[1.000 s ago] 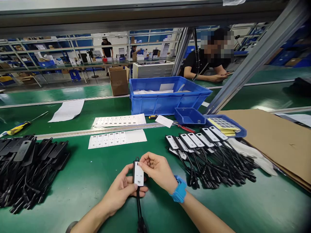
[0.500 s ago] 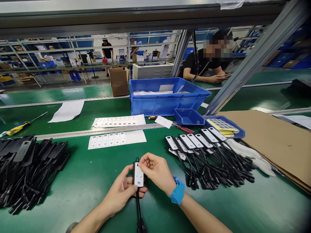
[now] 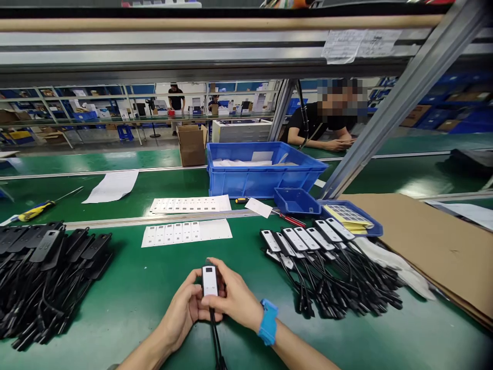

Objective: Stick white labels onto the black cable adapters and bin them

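- Dozens of bare black cable modules (image 3: 46,272) lie heaped at the far left of the green bench (image 3: 127,303), none showing a white label; I judge these are the stock left to do.
- Behind them a yellow-handled screwdriver (image 3: 36,209) and a loose paper sheet (image 3: 111,186) rest beyond the metal rail.
- Two label sheets (image 3: 187,232) lie ahead of the hands; the near one looks partly peeled at its right end, though that is hard to tell.
- Left hand (image 3: 181,311) is clenched around the lower body of the labelled module (image 3: 210,281), cradling it from below, its cable hanging down towards the person.
- Right hand (image 3: 234,300), with a blue wristband, grasps the same module from the right, thumb pressed along the white label's edge; the label seems already on and is being smoothed.
- Further right, a fanned row of finished modules (image 3: 308,239) with white labels lies near the blue bin (image 3: 262,169), a smaller pile than the unlabelled one, so the work looks under halfway.
- Cardboard (image 3: 435,241) lies at the far right.
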A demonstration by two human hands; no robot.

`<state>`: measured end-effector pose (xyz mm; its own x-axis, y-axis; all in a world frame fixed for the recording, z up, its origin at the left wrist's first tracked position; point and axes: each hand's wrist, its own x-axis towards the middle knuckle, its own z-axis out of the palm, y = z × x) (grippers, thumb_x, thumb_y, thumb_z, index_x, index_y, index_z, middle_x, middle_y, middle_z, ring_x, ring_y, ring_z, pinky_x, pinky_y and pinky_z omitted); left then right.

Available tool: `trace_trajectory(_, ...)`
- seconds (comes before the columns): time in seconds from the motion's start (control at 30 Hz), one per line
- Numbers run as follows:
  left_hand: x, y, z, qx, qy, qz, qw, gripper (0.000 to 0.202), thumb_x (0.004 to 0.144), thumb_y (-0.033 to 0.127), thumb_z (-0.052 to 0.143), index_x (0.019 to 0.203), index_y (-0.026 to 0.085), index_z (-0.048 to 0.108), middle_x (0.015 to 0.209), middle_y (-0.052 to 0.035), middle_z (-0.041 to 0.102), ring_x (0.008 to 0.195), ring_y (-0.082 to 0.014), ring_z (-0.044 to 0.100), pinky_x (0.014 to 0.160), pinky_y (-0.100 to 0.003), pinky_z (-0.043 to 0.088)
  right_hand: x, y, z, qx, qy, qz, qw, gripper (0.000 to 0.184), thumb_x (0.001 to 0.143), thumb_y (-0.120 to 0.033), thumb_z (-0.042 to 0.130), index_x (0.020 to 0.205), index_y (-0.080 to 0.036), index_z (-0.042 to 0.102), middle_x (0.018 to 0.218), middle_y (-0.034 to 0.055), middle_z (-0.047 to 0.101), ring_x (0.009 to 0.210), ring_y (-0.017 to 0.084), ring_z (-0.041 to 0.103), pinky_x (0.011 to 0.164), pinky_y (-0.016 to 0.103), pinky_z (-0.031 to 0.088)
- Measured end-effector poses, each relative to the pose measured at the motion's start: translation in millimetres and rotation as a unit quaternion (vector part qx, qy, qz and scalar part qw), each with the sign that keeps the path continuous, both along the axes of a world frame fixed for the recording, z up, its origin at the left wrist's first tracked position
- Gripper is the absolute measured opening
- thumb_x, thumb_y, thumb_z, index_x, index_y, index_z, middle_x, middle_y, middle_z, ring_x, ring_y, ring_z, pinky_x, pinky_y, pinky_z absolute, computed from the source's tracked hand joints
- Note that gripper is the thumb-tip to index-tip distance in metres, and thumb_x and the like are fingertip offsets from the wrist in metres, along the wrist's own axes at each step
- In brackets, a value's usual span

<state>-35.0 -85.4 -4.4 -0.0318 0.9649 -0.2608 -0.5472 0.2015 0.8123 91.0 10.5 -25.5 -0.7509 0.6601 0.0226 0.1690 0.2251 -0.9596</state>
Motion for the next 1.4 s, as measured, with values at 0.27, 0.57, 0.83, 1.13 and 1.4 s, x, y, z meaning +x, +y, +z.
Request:
trace_trajectory(0.27, 0.3, 1.8, -9.3, -0.018, 0.087, 0.047, 0.995, 0.054, 0.084, 0.048, 0.062, 0.126, 0.020, 0.041, 0.091, -0.0075, 0.067, 0.073, -0.0208, 0.068, 0.063, -0.031, 0.053, -4.5, -5.6, -12.3, -0.002, 0.069, -0.004, 0.998, 0.052, 0.092, -0.033, 0.046, 0.142, -0.020, 0.039, 0.110, 0.0084, 0.063, 0.095, 0.022, 0.061, 0.085, 0.037, 0.051)
trace_trajectory(0.57, -3.3, 10.7, -16.6, 0.001, 0.051, 0.075, 0.996, 0.069, 0.085, 0.059, 0.053, 0.139, 0.024, 0.026, 0.110, -0.0114, 0.066, 0.100, -0.0271, 0.064, 0.083, -0.040, 0.053, -9.9, -10.0, -3.2, 0.193, 0.023, -0.044, 0.980, 0.076, 0.082, -0.026, 0.062, 0.149, -0.024, 0.024, 0.124, 0.0106, 0.055, 0.111, 0.028, 0.054, 0.097, 0.041, 0.047)
trace_trajectory(0.83, -76.3, 23.3, -23.5, 0.091, 0.671, 0.093, 0.730, 0.057, 0.087, 0.050, 0.047, 0.136, 0.023, 0.043, 0.137, -0.0121, 0.050, 0.129, -0.0332, 0.043, 0.107, -0.052, 0.033, 47.0, 71.0, 43.8, 0.363, -0.280, -0.283, 0.843, 0.053, 0.083, -0.004, 0.045, 0.135, -0.013, 0.047, 0.119, 0.0186, 0.052, 0.095, 0.026, 0.062, 0.086, 0.037, 0.051)
trace_trajectory(1.13, -90.0, 21.9, -37.5, -0.071, 0.851, 0.029, 0.520, 0.054, 0.092, 0.037, 0.040, 0.136, 0.007, 0.044, 0.145, -0.0244, 0.036, 0.136, -0.0419, 0.028, 0.106, -0.063, 0.023, 1.7, 104.5, 32.0, 0.389, -0.254, -0.179, 0.867, 0.035, 0.082, -0.005, 0.052, 0.113, -0.016, 0.066, 0.110, 0.0151, 0.061, 0.102, 0.030, 0.058, 0.089, 0.040, 0.044)
trace_trajectory(1.4, -85.1, 15.9, -30.9, -0.072, 0.851, 0.040, 0.518, 0.050, 0.092, 0.036, 0.043, 0.135, 0.012, 0.047, 0.142, -0.0228, 0.041, 0.133, -0.0403, 0.033, 0.105, -0.064, 0.024, -97.2, 102.6, -4.7, 0.356, -0.090, -0.122, 0.922, 0.018, 0.083, -0.011, 0.055, 0.090, -0.019, 0.069, 0.094, 0.0074, 0.063, 0.095, 0.027, 0.059, 0.077, 0.033, 0.044)
